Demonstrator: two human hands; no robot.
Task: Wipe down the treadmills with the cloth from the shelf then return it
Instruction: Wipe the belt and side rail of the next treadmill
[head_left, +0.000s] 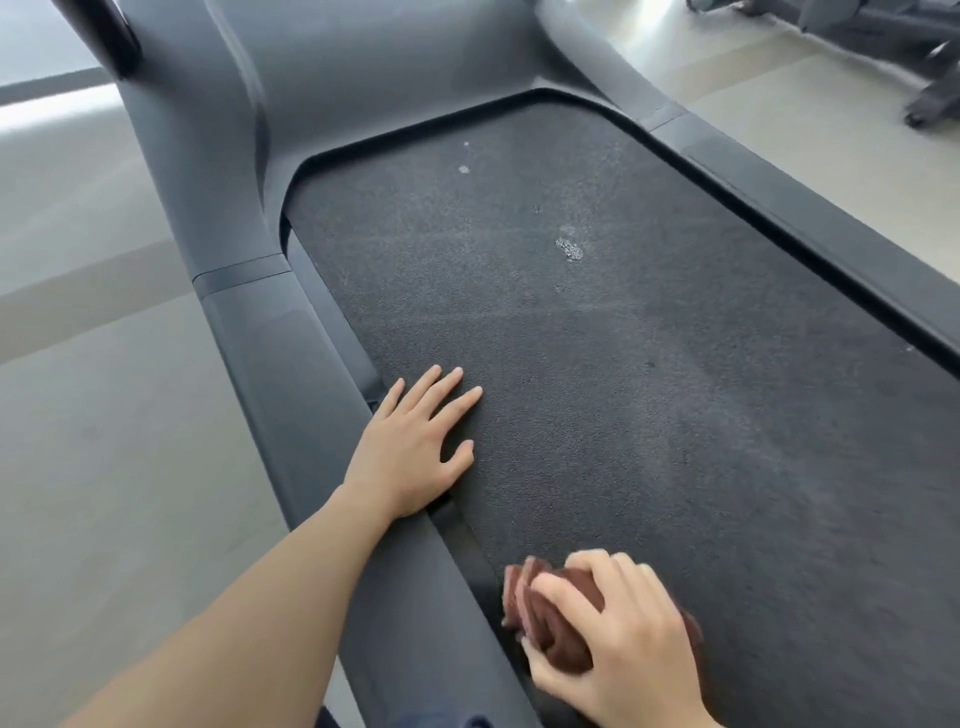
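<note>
**Two hands on the treadmill belt (623, 364), the right one gripping the cloth (563, 642)**

Pale floor (104, 467) lay open all along the left of the machine, beside the grey left side rail (270, 364). The left hand (415, 447) rested flat with its fingers spread. Its heel sat over the seam between rail and belt, and its fingertips lay on the belt's left margin. Ahead of it and to its right, most of the belt stood bare up to the curved front lip under the motor cover (389, 67). At the near edge the right hand (618, 639) curled its fingers over the bunched brown cloth and pressed it to the belt, close to the left rail and just beside the left forearm. The right side rail (831, 249) bounded the belt's other edge, with more open floor beyond it.

The belt was dark and pebbled, dusted with faint grey streaks. Several pale spots (570, 249) sat in its upper middle. In the top right corner stood the dark base of another machine (909, 47).

The right hand and the cloth were blurred, so the cloth's folds could not be made out. The picture's bottom edge cut off the right wrist. The upright (208, 130) at the left ran out of the top, and the belt's rear end lay out of view.
</note>
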